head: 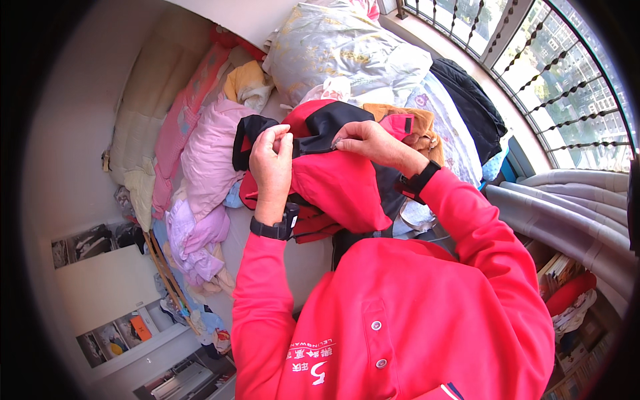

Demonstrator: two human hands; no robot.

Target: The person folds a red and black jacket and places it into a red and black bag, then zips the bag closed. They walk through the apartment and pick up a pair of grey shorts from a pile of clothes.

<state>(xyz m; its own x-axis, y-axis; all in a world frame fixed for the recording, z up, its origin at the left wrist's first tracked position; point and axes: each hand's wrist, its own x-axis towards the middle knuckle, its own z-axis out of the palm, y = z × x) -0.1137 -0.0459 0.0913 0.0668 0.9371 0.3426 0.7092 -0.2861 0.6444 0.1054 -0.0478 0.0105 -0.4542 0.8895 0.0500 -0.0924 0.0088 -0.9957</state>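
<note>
A red and black jacket [340, 185] lies bunched on the bed before me. My left hand [274, 155] is at the left end of a black part of it, thumb and fingertips close together; whether cloth is pinched between them cannot be told. My right hand [367, 142] pinches the black part's edge between thumb and fingers, a little to the right. A red cuff with a black tab [398, 125] shows beyond my right hand. Under the jacket's right side lies a brown garment [425, 122].
A patterned quilt [345, 50] is heaped at the far side. Pink bedding [212, 145] and lilac cloth [195, 240] lie on the left. A black jacket [470, 105] rests near the barred window [555, 85]. A grey curtain [565, 205] hangs at the right.
</note>
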